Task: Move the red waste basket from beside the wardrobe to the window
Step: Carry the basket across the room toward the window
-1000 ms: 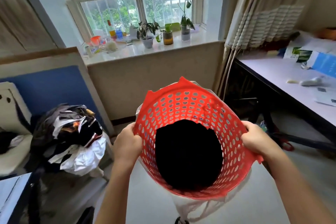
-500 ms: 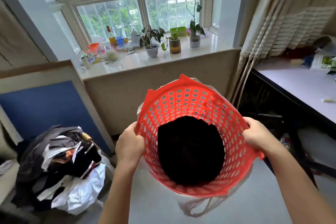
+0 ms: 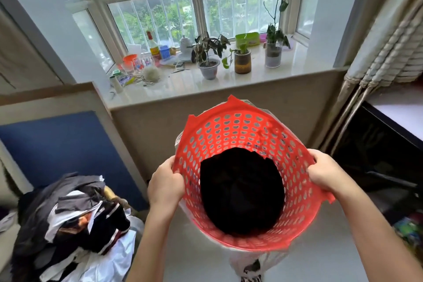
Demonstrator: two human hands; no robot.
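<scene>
- red perforated plastic waste basket [image 3: 247,135] held up in the air in front of the window [image 3: 196,14], mouth tipped toward the camera, clear of the floor.
- left hand [image 3: 166,184] closed on the basket's left rim, fingers curled over the edge, thumb on the outside.
- right hand [image 3: 325,173] clamped on the right rim beside a jagged broken piece of red plastic, fingers wrapped inward.
- dark black mass [image 3: 242,190] filling the bottom of the basket; cannot tell what it is.
- thin white plastic bag [image 3: 249,265] hanging below and around the outside of the basket.
- pale stone window sill [image 3: 229,84] just beyond the basket's far rim, carrying 3 potted plants: a white plastic pot with dark leaves [image 3: 209,71], a brown ceramic pot with a small green vine [image 3: 242,63], a clear glass jar with a tall thin stem [image 3: 273,52].
- left part of the sill cluttered with a red-capped bottle [image 3: 155,49], a blue plastic box [image 3: 165,52], an orange cup [image 3: 130,59] and small bits.
- heap of black and white clothes [image 3: 75,222] low on the left, against a blue panel [image 3: 66,144].
- beige curtain [image 3: 386,52] gathered on the right, above a dark-framed worktop [image 3: 398,117].
</scene>
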